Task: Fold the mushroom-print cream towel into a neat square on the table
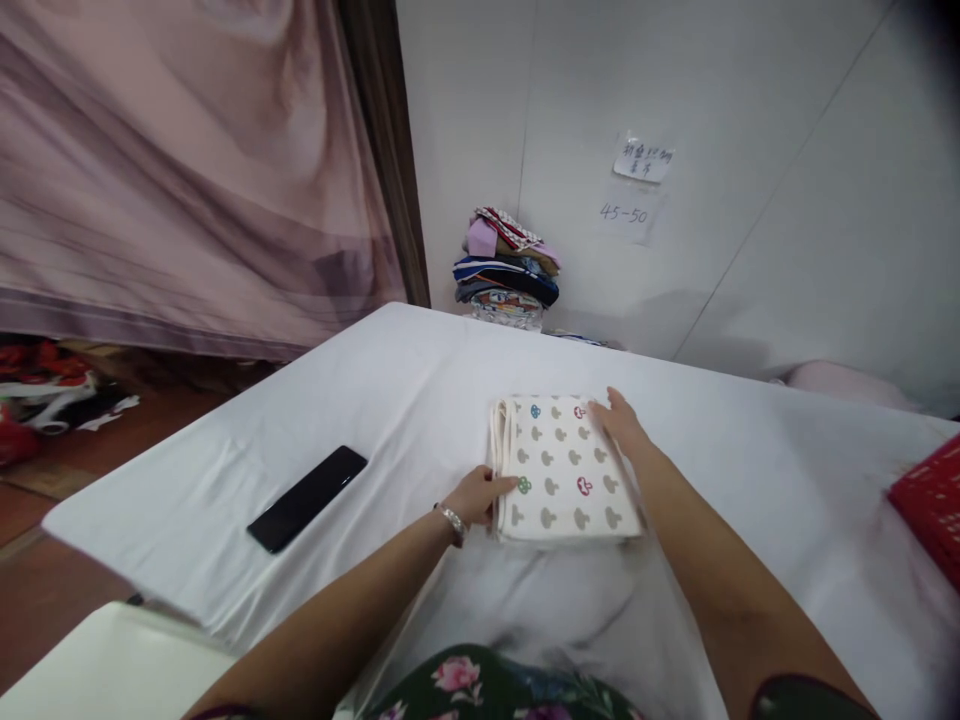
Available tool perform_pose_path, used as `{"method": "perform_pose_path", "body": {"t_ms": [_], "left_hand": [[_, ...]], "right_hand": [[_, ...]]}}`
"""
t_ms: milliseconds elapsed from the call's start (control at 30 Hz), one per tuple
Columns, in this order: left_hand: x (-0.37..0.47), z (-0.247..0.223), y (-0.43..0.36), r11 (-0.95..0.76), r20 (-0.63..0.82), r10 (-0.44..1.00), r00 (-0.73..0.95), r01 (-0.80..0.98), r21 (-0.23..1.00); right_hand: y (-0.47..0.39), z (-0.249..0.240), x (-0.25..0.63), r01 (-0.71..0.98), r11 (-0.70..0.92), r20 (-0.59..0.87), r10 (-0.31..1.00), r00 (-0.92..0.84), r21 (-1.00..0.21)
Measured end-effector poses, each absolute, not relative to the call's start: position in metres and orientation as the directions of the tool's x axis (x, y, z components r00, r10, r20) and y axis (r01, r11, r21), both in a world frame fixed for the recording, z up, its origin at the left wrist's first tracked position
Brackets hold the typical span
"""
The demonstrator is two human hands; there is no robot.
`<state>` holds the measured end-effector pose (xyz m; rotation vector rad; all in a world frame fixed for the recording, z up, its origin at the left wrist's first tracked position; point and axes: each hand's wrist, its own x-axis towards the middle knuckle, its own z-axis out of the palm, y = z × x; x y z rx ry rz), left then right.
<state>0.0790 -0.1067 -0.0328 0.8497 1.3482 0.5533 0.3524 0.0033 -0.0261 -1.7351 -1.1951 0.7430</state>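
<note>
A folded cream cloth (562,465) printed with small grey, blue, green and red mushrooms lies on the white-covered table in front of me. Its folded layers show along the left side. My left hand (476,495), with a bracelet at the wrist, grips that side, thumb on top and the other fingers mostly hidden. At the far right corner, my right hand (621,418) touches the cloth's edge with thumb and finger apart.
To the left lies a black phone (307,498). A stack of folded fabrics (506,270) stands beyond the table's far edge by the wall. Something red (934,510) sits at the right edge. A pink curtain (187,170) hangs at the left, and a white stool-like surface (112,665) is lower left.
</note>
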Motion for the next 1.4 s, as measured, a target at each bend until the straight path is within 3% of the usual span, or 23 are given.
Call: {"method": "perform_pose_path", "body": {"t_ms": [300,467,533,633,700,767,833,900,1067,1167,1267,1400], "left_hand": [[0.082,-0.036,-0.104,0.513,-0.509,0.858,0.075,-0.052,0.857],[0.099,-0.038,-0.123,0.418,-0.405,0.906,0.126,-0.105,0.902],[0.101,-0.037,-0.134,0.457,-0.438,0.873,0.213,-0.047,0.888],[0.094,-0.037,-0.139,0.518,-0.542,0.776,0.323,0.165,0.840],[0.083,-0.038,-0.129,0.424,-0.497,0.830,0.254,0.293,0.857],[0.074,-0.037,-0.112,0.228,-0.302,0.947,0.106,0.439,0.869],[0.069,-0.036,-0.091,0.073,-0.093,0.996,0.007,0.567,0.820],[0.071,-0.034,-0.074,-0.018,0.033,0.999,-0.012,0.637,0.771],[0.090,-0.034,-0.053,-0.135,0.102,0.991,0.090,0.732,0.668],[0.097,-0.037,-0.048,-0.135,0.086,0.991,0.104,0.770,0.624],[0.098,-0.038,-0.044,-0.225,0.169,0.973,0.155,0.788,0.572],[0.096,-0.041,-0.034,-0.199,0.157,0.980,0.125,0.705,0.681]], "right_hand": [[-0.078,-0.050,0.362,0.490,-0.310,-0.185,0.940,0.287,-0.815],[-0.107,-0.035,0.368,0.463,-0.294,-0.190,0.947,0.258,-0.836],[-0.106,-0.030,0.378,0.460,-0.275,-0.177,0.953,0.245,-0.844],[-0.102,-0.028,0.395,0.599,-0.255,-0.143,0.963,0.229,-0.759],[-0.103,-0.028,0.397,0.735,-0.186,-0.048,0.977,0.206,-0.652],[-0.108,-0.028,0.386,0.826,-0.050,0.134,0.980,0.150,-0.561],[-0.117,-0.026,0.362,0.850,0.129,0.318,0.947,0.047,-0.510],[-0.129,-0.026,0.332,0.818,0.295,0.398,0.913,-0.090,-0.493],[-0.153,-0.043,0.281,0.805,0.459,0.236,0.888,-0.395,-0.376],[-0.157,-0.052,0.278,0.828,0.474,0.165,0.880,-0.444,-0.300],[-0.158,-0.054,0.282,0.837,0.478,0.142,0.879,-0.456,-0.267],[-0.158,-0.051,0.283,0.838,0.487,0.142,0.873,-0.466,-0.248]]}}
